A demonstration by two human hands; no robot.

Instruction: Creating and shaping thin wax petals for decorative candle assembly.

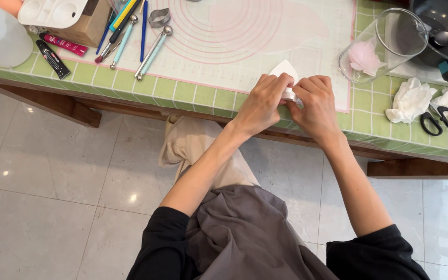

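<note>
Left hand [262, 103] and right hand [315, 103] together pinch a small white piece [284, 68] at the surface's [182, 93] near edge.

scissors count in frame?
1. The scissors, black-handled, lie on the green tiled table at the far right edge, beside crumpled tissue. Blades run out of view; more could be hidden off-frame.

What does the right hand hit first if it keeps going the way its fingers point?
The right hand points up-left, at the small white piece both hands pinch. Beyond it lies only the pink-ringed mat; the left hand sits beside, though depth is unclear.
</note>
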